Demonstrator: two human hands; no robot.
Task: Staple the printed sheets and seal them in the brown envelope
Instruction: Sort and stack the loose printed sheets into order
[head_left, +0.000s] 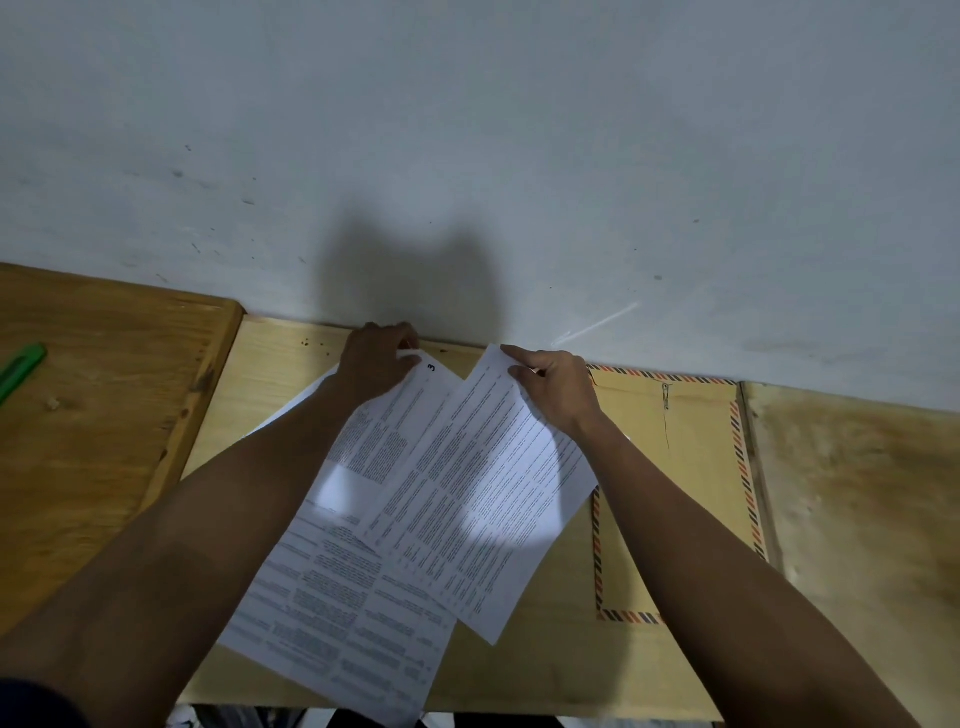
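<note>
Several printed white sheets lie fanned out on the light wooden table (270, 374). The lower sheets (343, 613) carry a bold "3" at their far corner. My left hand (376, 361) pinches that far corner near the wall. A top sheet (493, 499) lies skewed to the right across them, and my right hand (558, 387) pinches its far corner. The brown envelope (680, 467), with a red and blue striped border and a string clasp, lies flat at the right, partly under the top sheet and my right forearm. No stapler is in view.
A darker wooden table (104, 415) adjoins on the left and holds a green object (21, 369) at the frame's edge. Another worn wooden surface (857, 493) adjoins on the right. A pale wall (467, 130) rises straight behind the tables.
</note>
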